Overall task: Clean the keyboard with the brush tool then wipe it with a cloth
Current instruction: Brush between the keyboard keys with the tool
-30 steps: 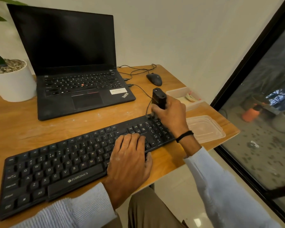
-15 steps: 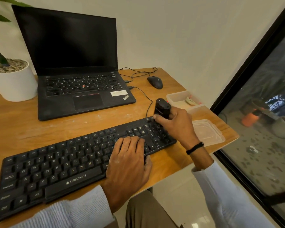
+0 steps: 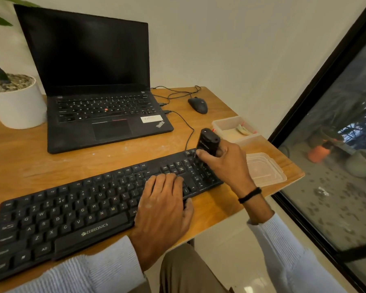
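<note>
Wooden tabletop [image 3: 51,163]: my left hand [image 3: 163,210] lies flat, fingers straight, on the ZEBRONICS keyboard [image 3: 72,218]; my right hand [image 3: 226,163] grips the black brush tool [image 3: 207,141] over its right end, ThinkPad laptop [image 3: 106,115] behind.

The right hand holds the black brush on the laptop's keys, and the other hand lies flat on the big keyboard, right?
No. In the head view the right hand holds the brush on the right end of the big keyboard, not the laptop. The left hand does lie flat on that keyboard.
</note>
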